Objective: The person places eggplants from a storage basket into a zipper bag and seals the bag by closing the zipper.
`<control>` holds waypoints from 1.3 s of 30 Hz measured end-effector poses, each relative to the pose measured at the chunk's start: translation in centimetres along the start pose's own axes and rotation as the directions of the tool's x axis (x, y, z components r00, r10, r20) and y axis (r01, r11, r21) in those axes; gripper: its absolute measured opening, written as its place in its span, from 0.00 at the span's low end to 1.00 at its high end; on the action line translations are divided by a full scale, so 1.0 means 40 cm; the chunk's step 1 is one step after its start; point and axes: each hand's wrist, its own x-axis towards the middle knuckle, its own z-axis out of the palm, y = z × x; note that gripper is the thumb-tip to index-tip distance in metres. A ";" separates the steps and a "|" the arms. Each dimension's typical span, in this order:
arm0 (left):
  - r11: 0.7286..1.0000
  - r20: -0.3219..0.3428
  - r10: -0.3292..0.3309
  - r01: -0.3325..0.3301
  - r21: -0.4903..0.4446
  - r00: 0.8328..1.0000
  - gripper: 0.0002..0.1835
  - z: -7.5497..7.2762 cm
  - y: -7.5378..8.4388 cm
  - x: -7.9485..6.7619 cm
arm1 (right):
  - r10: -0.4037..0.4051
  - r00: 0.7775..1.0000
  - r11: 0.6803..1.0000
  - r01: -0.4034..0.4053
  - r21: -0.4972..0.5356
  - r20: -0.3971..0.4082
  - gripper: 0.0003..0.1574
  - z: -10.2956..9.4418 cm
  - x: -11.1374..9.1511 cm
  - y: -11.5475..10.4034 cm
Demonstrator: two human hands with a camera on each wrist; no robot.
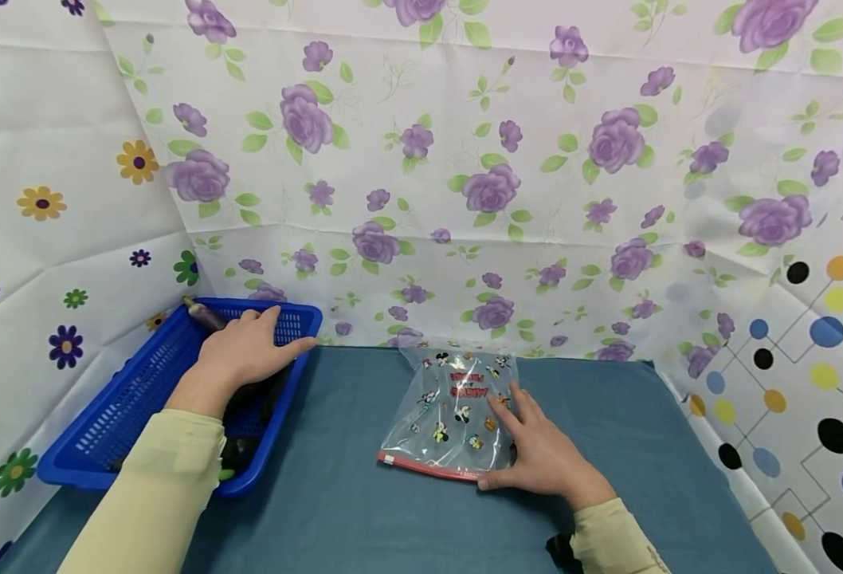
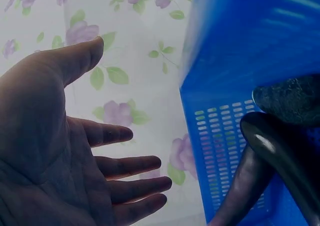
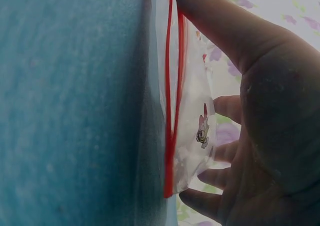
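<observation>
My left hand [image 1: 249,351] is over the far right part of a blue plastic basket [image 1: 278,446], fingers extended and holding nothing. In the left wrist view the palm and spread fingers show beside the vegetables: a purple eggplant [image 2: 245,188], a glossy dark long vegetable [image 2: 280,156] and a dark rough-skinned one [image 2: 290,100]. A clear zip bag [image 1: 436,406] with cartoon prints and a red zip edge lies flat, zip toward me. My right hand [image 1: 546,454] rests on its right side, fingers spread, thumb at the red edge. The right wrist view shows the zip strips [image 3: 170,151] partly apart.
Blue-green cloth [image 1: 364,526] covers the table. A flowered sheet [image 1: 421,199] hangs at the back, with patterned sheets at both sides. Another eggplant [image 1: 205,314] leans in the basket's far left corner. A black strap [image 1: 563,552] shows by the right wrist.
</observation>
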 end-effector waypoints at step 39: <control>0.999 0.103 -0.053 0.054 -0.006 0.993 0.64 0.058 -0.123 0.015 | -0.024 0.999 1.000 0.024 0.006 0.022 0.84 0.002 -0.003 0.011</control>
